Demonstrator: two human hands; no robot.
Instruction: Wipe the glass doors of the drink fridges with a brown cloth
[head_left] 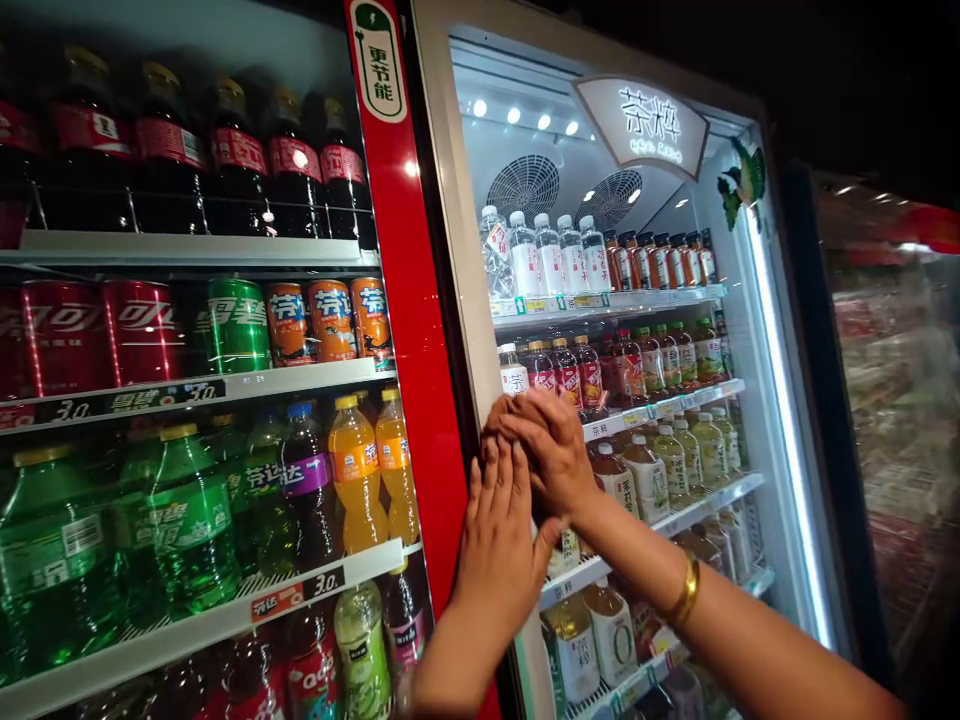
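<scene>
My left hand (501,545) lies against the pale door frame of the right fridge (450,200), fingers stretched out and pointing up. Just above and to the right, my right hand (555,450) has its fingers bent at the same edge, with a gold bangle (687,590) on the wrist. A brownish shape (514,415) shows past its fingertips; whether it is a held thing or a reflection I cannot make out. Behind the hands, dark-red drink bottles (566,370) stand on a shelf inside.
To the left, another fridge with a red edge (420,330) holds cola bottles (238,150), cans (240,325), green bottles (191,520) and orange bottles (354,460). A lit sign (645,125) hangs at the right fridge's top. Further right stands a blurred display case (892,400).
</scene>
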